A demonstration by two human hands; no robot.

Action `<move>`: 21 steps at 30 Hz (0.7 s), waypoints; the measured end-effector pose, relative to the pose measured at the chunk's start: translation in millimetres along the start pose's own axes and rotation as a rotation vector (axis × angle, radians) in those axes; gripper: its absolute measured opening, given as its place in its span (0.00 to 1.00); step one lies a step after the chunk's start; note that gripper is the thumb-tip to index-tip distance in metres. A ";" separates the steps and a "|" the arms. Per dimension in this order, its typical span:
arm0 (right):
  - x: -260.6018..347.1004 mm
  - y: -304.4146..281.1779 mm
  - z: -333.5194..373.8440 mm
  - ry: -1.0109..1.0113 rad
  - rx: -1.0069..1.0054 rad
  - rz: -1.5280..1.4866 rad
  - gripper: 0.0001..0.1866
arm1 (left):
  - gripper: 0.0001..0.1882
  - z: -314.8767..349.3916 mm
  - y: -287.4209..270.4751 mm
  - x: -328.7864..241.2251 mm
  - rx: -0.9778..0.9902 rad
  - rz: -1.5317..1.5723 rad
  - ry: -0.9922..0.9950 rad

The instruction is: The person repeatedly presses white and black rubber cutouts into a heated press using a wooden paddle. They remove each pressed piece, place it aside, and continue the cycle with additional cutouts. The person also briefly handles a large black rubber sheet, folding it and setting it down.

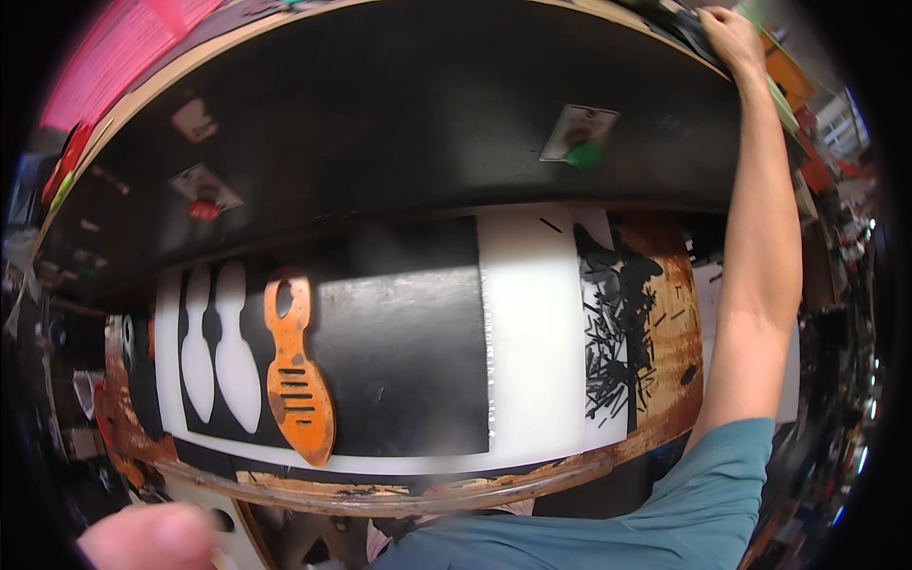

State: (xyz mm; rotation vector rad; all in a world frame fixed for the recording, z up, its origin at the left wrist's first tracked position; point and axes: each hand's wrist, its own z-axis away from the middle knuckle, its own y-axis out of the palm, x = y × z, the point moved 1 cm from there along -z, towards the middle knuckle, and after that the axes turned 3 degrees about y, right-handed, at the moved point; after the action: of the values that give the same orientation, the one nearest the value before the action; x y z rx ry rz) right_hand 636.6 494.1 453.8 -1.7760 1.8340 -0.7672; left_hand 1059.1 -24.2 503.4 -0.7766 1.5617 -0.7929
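Left hand (152,538) — slotted orange die (291,344)

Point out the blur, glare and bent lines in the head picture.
Head view: the left hand is badly blurred at the lower edge; head view: pale glare lies across the upper part of the black sheet; head view: the wooden table edge bows, and the corners fall to black; head view: the red button looks soft.

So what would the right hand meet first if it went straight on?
Probably the dark material along the top of the black panel; the right hand may already touch it, depth being unclear.
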 end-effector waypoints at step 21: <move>-73.9 25.3 -13.8 0.699 -0.037 -1.103 0.14 | 0.13 31.7 -1.8 37.3 -0.100 -0.087 0.113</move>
State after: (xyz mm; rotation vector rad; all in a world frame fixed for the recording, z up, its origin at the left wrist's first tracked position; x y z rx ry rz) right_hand 612.5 568.8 443.3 -2.7542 1.0013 -1.9380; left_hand 1086.2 -58.5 481.2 -0.8908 1.6881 -0.8392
